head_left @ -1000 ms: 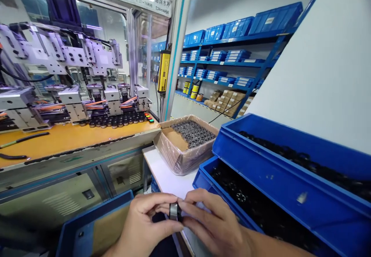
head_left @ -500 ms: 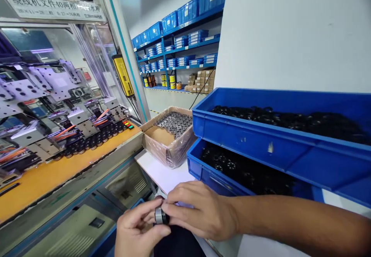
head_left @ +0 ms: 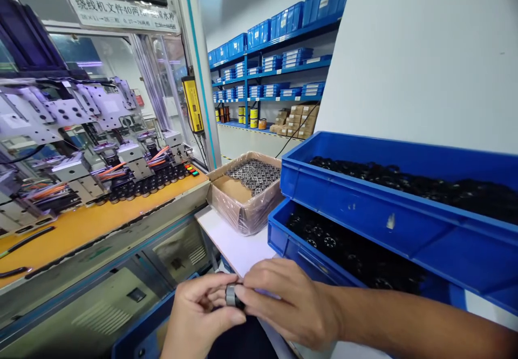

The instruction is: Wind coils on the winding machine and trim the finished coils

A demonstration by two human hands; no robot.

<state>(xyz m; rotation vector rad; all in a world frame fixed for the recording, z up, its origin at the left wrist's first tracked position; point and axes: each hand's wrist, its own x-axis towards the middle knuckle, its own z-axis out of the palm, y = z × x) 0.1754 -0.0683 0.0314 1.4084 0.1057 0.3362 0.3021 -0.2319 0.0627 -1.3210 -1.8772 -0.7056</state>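
Both of my hands meet at the bottom centre over the edge of a white table (head_left: 232,243). A small round metal and black part (head_left: 230,296) is pinched between them. My left hand (head_left: 198,318) cups it from the left with thumb and fingers. From the right, my right hand (head_left: 289,302) presses its fingertips onto it. Just right of my hands, a lower blue bin (head_left: 283,240) holds several black round parts. Stacked over it is an upper blue bin (head_left: 364,208) with more black parts.
A plastic-wrapped cardboard box (head_left: 243,213) of small metal parts stands behind my hands. To the left is a winding machine (head_left: 81,132) on an orange bench (head_left: 81,224). A blue tray (head_left: 137,340) lies below my left hand. Blue shelving (head_left: 275,73) lines the far wall.
The view swung right and then partly back. My hands kept the small round part pinched between them and shifted only slightly.
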